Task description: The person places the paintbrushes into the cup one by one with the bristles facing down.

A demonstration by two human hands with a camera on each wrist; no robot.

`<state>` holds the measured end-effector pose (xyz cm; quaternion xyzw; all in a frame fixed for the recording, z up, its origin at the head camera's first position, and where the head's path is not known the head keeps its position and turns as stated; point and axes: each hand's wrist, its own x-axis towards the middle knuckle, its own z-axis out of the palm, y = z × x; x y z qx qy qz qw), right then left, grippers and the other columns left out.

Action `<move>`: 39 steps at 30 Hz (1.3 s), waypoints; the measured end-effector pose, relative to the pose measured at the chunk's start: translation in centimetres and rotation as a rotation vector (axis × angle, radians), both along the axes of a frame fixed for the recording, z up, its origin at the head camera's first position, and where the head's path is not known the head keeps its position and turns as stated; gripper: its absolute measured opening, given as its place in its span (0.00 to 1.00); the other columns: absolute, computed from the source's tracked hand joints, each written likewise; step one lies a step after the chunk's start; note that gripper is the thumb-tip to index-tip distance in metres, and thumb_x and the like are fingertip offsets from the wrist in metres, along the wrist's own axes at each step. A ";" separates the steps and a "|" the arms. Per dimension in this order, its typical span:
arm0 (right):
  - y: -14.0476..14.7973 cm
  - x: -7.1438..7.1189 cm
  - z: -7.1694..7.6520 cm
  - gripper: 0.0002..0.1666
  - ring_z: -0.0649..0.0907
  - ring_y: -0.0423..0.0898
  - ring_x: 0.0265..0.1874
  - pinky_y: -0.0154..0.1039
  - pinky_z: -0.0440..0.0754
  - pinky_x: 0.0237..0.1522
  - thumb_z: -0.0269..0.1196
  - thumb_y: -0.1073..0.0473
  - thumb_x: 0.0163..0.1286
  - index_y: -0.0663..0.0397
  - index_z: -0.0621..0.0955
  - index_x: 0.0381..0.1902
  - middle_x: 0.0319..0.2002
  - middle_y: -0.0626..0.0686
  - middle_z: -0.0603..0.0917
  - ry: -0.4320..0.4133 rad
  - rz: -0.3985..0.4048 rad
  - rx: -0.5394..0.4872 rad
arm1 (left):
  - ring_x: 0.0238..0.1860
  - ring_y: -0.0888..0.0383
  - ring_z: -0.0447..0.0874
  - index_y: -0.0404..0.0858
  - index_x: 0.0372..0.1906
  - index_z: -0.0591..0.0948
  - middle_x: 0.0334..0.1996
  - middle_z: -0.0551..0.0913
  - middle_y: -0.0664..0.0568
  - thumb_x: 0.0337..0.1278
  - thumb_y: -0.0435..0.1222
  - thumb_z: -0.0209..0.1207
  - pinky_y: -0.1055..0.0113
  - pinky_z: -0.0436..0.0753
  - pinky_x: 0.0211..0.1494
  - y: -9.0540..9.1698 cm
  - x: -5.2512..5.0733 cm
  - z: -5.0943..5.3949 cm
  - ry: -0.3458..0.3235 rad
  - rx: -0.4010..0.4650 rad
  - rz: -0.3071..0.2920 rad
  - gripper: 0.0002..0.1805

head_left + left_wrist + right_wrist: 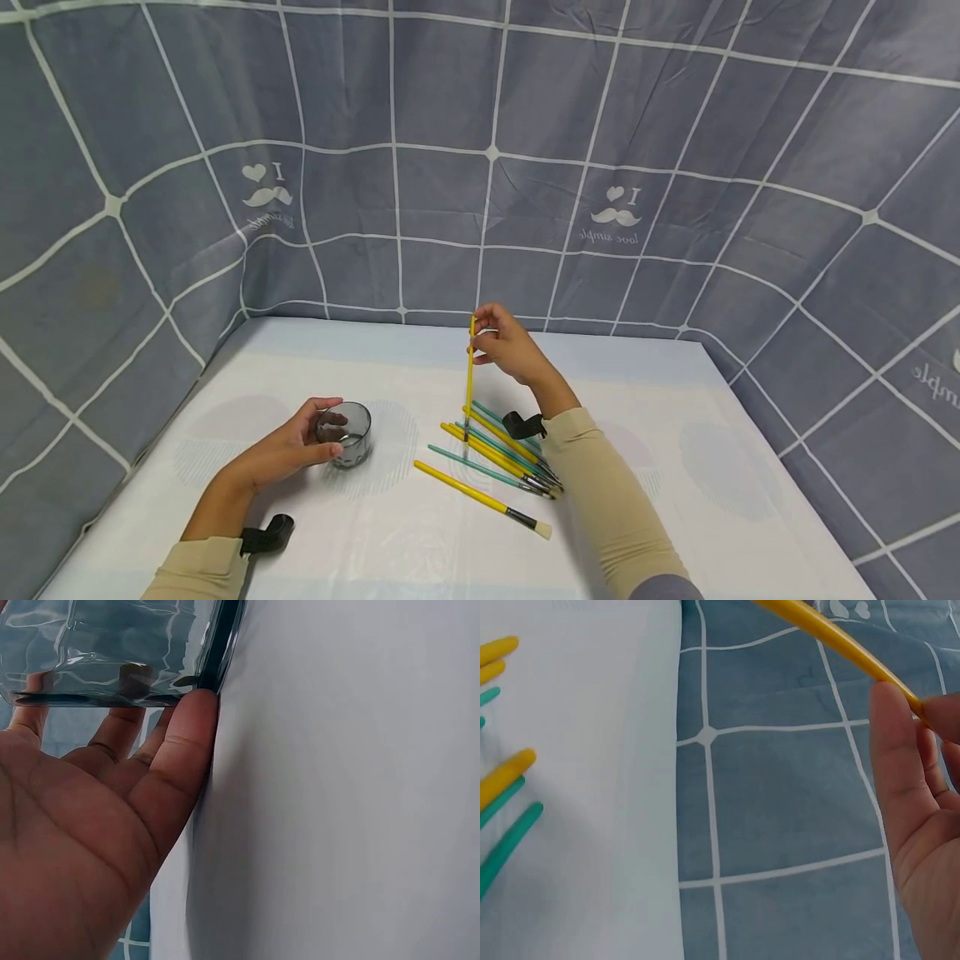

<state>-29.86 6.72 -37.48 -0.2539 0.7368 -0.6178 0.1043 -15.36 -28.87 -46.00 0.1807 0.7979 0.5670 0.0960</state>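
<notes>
The left hand [288, 446] curls its thumb and fingers around the side of a clear glass [354, 433] standing on the table; in the left wrist view the thumb and fingers of that hand [97, 802] lie against the glass [112, 652]. Up off the table, the right hand [510, 343] pinches the upper end of a yellow paintbrush [470, 375], which hangs nearly upright, bristles down, over the brush pile. The right wrist view shows the yellow handle [832, 634] between thumb and fingertips of the hand [922, 795].
Several yellow and teal brushes [487, 450] lie in a loose pile below the right forearm. One thicker yellow brush [472, 492] lies apart, nearer the front. The white table [300, 350] is backed by a grey curtain [442, 200] with white lines.
</notes>
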 end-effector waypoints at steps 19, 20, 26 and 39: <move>-2.9 1.5 1.1 0.19 0.83 0.47 0.37 0.40 0.84 0.37 0.56 0.73 0.71 0.57 0.67 0.56 0.43 0.55 0.73 0.074 -0.155 -0.264 | 0.63 0.41 0.69 0.33 0.73 0.54 0.63 0.70 0.33 0.63 0.35 0.64 0.72 0.72 0.54 0.2 -0.2 0.1 -0.012 -0.066 0.037 0.40; -3.1 1.5 1.1 0.19 0.83 0.47 0.37 0.40 0.84 0.37 0.56 0.73 0.71 0.57 0.67 0.56 0.43 0.54 0.73 0.075 -0.158 -0.275 | 0.63 0.41 0.69 0.33 0.73 0.54 0.63 0.70 0.33 0.64 0.35 0.64 0.72 0.72 0.54 0.2 -0.2 0.1 -0.013 -0.067 0.036 0.40; -3.9 1.6 1.2 0.19 0.81 0.45 0.38 0.38 0.84 0.38 0.54 0.75 0.72 0.63 0.64 0.57 0.42 0.52 0.71 0.114 -0.160 -0.362 | 0.63 0.37 0.68 0.33 0.73 0.53 0.63 0.69 0.32 0.64 0.34 0.63 0.72 0.72 0.54 0.2 -0.1 0.4 -0.016 -0.056 0.026 0.41; -6.1 2.1 1.5 0.20 0.82 0.46 0.36 0.37 0.84 0.36 0.53 0.77 0.69 0.60 0.65 0.55 0.42 0.54 0.73 0.163 -0.162 -0.538 | 0.63 0.35 0.68 0.31 0.73 0.53 0.62 0.69 0.30 0.63 0.34 0.64 0.73 0.71 0.54 0.4 0.1 0.3 -0.019 -0.036 0.041 0.41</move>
